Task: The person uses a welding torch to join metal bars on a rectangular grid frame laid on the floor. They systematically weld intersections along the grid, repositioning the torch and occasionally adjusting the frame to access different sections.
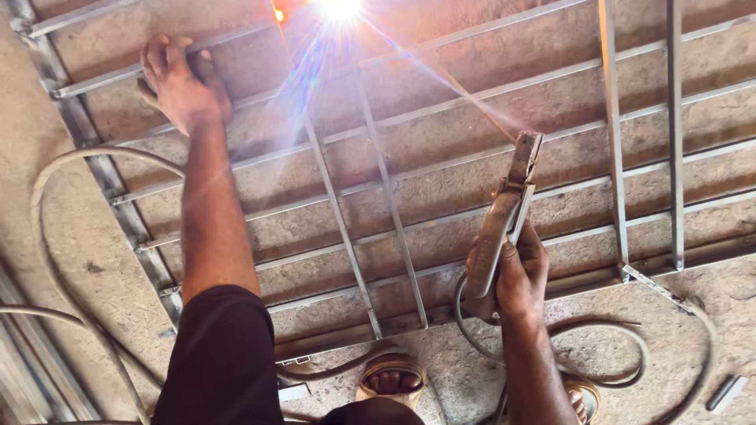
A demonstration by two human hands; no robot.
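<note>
Across the concrete floor [71, 228] I see a metal bar grille [441, 165] lying flat, filling most of the view. Grey cable [55, 260] loops beside its left edge. My left hand [183, 83] presses palm-down, fingers spread, on a bar near the far left corner. My right hand [518, 275] is clamped around the electrode holder [500, 228], whose rod [465, 94] reaches toward the bright arc [340, 8] at the far edge.

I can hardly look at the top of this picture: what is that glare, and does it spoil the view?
Head view: a white welding flare burns out the top edge, throwing streaks across the metal grille; both hands, left and right, stay sharp and readable.
</note>
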